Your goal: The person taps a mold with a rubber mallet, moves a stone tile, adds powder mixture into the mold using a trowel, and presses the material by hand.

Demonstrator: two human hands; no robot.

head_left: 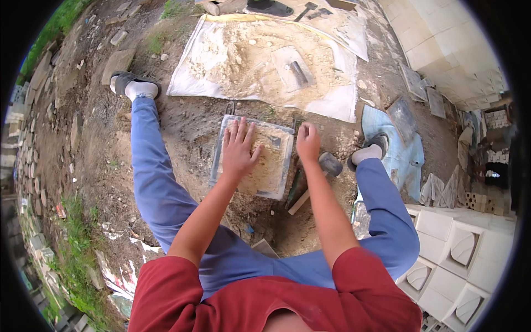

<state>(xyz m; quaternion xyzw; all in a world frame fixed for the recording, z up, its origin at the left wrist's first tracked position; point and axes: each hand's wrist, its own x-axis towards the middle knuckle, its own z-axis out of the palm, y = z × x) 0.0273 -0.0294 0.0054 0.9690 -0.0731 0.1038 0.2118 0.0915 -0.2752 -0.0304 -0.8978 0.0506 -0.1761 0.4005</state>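
My left hand [239, 154] lies flat with spread fingers on a square mould [217, 166] with a grey rim, filled with pale sandy mix [264, 169]. Just off the mould's right side, my right hand [308, 143] is closed in a fist; whatever it may hold is hidden. Below that hand, partly behind my right forearm, lies a mallet [331, 164] with a dark head and what looks like a light wooden handle. Beyond the mould, a plastering float [299, 73] rests on the heap of pale mix [221, 58] spread over a white sheet [338, 108].
My legs stretch either side of the mould. A light blue sheet [406, 166] lies under my right foot, with a dark flat slab [402, 119] on it. Pale patterned blocks [437, 243] are stacked at the lower right. A hammer-like tool [306, 11] lies at the far edge.
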